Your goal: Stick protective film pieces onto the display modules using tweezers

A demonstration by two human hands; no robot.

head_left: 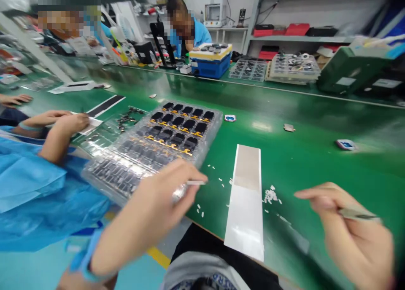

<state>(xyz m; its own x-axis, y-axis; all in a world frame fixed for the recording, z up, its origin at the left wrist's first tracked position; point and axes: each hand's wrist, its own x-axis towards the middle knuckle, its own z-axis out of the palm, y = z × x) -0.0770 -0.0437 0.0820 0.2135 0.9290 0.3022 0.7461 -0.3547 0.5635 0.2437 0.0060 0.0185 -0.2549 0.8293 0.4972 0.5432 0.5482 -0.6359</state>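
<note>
Beside the tray (212, 132) of black parts, your left hand (145, 216) pinches tweezers (194, 183), the white strip (245, 203) and tiny white bits (270, 195) lie on the green bench (300, 163), and your right hand (354, 239) pinches other tweezers (357, 214), so a shaky move could knock bits away.

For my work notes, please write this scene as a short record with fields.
Left hand: holds a thin metal tool
Right hand: holds a flat metal tool
Between hands: white strip, small white bits
Surface: green bench
Nearby: plastic tray of black parts
Other people: co-worker's hands, person in blue across the bench
</note>
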